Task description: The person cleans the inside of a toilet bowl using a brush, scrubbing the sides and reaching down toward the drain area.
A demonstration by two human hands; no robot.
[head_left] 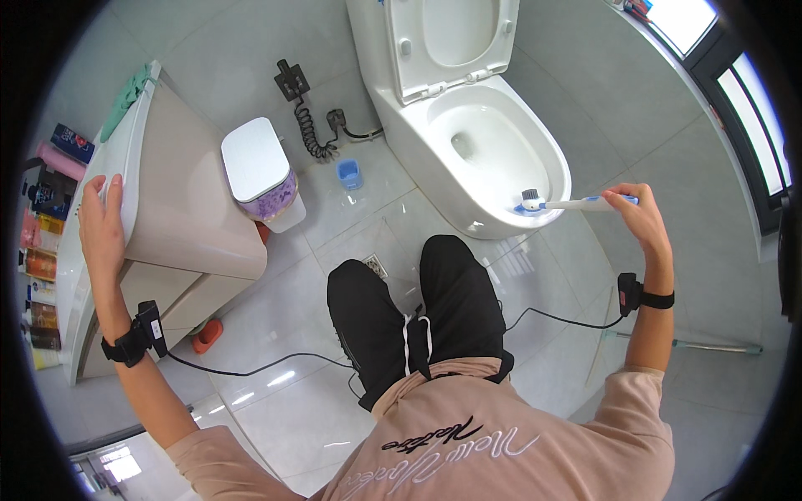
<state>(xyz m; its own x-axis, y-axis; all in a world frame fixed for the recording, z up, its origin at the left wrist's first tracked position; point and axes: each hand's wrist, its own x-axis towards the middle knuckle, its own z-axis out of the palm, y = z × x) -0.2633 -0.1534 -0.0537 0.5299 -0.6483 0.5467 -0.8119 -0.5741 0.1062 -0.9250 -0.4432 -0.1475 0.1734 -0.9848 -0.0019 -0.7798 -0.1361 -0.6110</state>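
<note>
My right hand (640,216) grips the blue end of a white toilet brush (583,204), to the right of the toilet. The brush head, with blue and grey bristles, lies over the front of the rim of the white ceramic toilet bowl (432,160). Whether the bristles touch the ceramic is hard to tell. Both the toilet seat (410,75) and the lid behind it are raised. On the far left, my left hand (103,228) rests on the edge of the white vanity countertop (130,156), fingers spread and holding nothing.
A white-lidded trash bin (255,156) with a purple liner stands beside the vanity cabinet (182,169). Near it on the floor is a blue brush holder (349,173). Several bottles (41,263) and a green rubber glove (127,100) lie on the counter. Cables trail from both wrists.
</note>
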